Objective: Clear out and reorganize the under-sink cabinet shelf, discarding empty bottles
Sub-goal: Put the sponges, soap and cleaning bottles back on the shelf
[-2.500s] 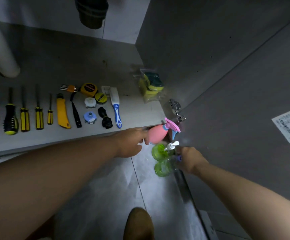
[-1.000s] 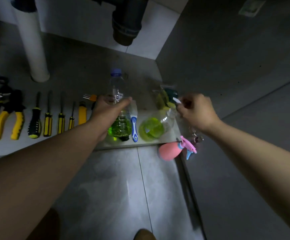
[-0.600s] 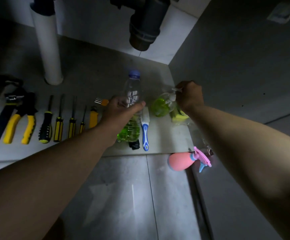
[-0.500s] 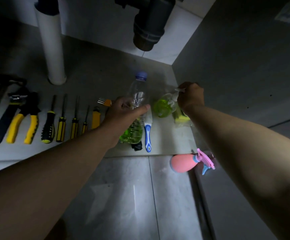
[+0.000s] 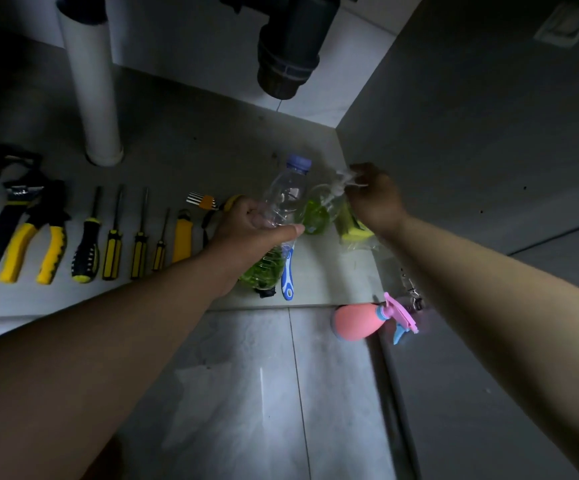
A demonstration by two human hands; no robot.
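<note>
My left hand point(image 5: 251, 228) grips a clear plastic bottle point(image 5: 286, 197) with a blue cap and green liquid in its lower part, held over the cabinet shelf point(image 5: 319, 271). To its right, my right hand point(image 5: 372, 195) holds the white pump top of a clear dispenser bottle point(image 5: 317, 213) with green liquid, near the cabinet's right wall. A pink spray bottle point(image 5: 355, 322) with a pink and blue trigger lies on the floor just below the shelf's front edge.
Pliers point(image 5: 33, 249), several yellow-and-black screwdrivers point(image 5: 113, 249), a yellow utility knife point(image 5: 181, 239) and a blue-handled brush point(image 5: 287, 271) lie in a row on the shelf. A packed yellow sponge point(image 5: 355, 232) sits at right. A white pipe point(image 5: 94, 91) and a dark drain trap point(image 5: 288, 53) hang behind.
Both hands lifted the two green-liquid bottles from the floor onto the shelf and carried them deeper toward the right back corner. The pink spray bottle stayed on the floor.
</note>
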